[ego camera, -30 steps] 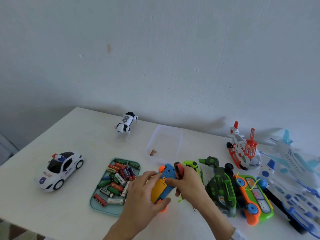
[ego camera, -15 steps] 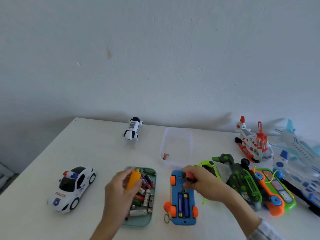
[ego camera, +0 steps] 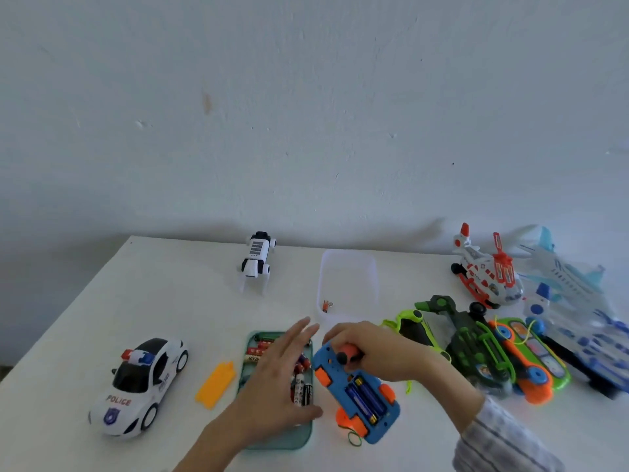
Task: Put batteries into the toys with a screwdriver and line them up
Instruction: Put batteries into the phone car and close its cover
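A blue toy with orange wheels lies upside down on the table, its battery bay open with two blue batteries inside. My right hand rests on its upper end and grips the orange-and-black screwdriver handle. My left hand hovers with fingers spread over the teal tray of loose batteries, holding nothing. The orange battery cover lies flat on the table left of the tray.
A police car stands at the left, a white robot dog at the back. A clear box holds a small part. Green, orange, helicopter and plane toys crowd the right side.
My left hand has set the orange cover down on the table and moved back over the battery tray. The blue toy has turned slightly under my right hand.
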### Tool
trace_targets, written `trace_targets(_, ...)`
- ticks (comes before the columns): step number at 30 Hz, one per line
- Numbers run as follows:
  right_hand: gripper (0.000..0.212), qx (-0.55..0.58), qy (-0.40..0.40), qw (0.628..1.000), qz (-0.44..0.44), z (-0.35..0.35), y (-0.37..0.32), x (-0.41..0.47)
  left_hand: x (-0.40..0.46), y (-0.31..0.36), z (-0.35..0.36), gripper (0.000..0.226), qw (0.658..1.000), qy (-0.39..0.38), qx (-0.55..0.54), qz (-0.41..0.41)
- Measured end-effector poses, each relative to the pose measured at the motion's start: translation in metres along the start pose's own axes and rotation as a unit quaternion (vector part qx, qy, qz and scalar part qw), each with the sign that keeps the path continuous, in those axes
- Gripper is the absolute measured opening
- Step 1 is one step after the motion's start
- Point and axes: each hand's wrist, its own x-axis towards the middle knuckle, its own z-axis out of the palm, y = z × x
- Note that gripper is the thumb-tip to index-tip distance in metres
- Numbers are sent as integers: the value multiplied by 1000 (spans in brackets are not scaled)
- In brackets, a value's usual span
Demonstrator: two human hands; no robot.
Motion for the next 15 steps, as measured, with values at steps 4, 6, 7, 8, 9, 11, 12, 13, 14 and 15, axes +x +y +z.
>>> trace_targets(4, 37, 20, 42, 999, -8, 3, -1, -10, 21, 6, 20, 123, 992, -67, -107, -4)
trace_targets(6, 29, 32, 78, 996, 19, 3, 2, -17, 26, 4, 25, 120, 991, -56, -125, -5)
trace_targets(7, 24, 42, 113, 992, 39, 0, 4, -23, 29, 4, 26, 114, 991, -54, -120, 4)
trace_targets(8, 16, 55, 153, 985, 58, -4, 6, -29, 30, 5, 27, 104, 993, -51, -106, 13)
trace_targets(9, 8, 78, 195, 975, 71, -8, 9, -34, 31, 6, 27, 92, 995, -48, -88, 24)
trace_targets(11, 9, 150, 249, 952, 92, -13, 13, -44, 33, 8, 29, 71, 996, -55, -57, 41)
trace_targets(12, 11, 188, 257, 943, 100, -12, 16, -46, 33, 10, 31, 66, 996, -63, -42, 44)
trace_targets(13, 12, 214, 256, 936, 112, -8, 19, -47, 33, 11, 35, 65, 996, -69, -26, 47)
trace_targets(14, 13, 225, 249, 934, 125, -2, 21, -46, 32, 15, 38, 68, 996, -72, -6, 50)
trace_targets(15, 14, 240, 246, 929, 135, 8, 23, -44, 32, 20, 41, 72, 996, -73, 13, 48)
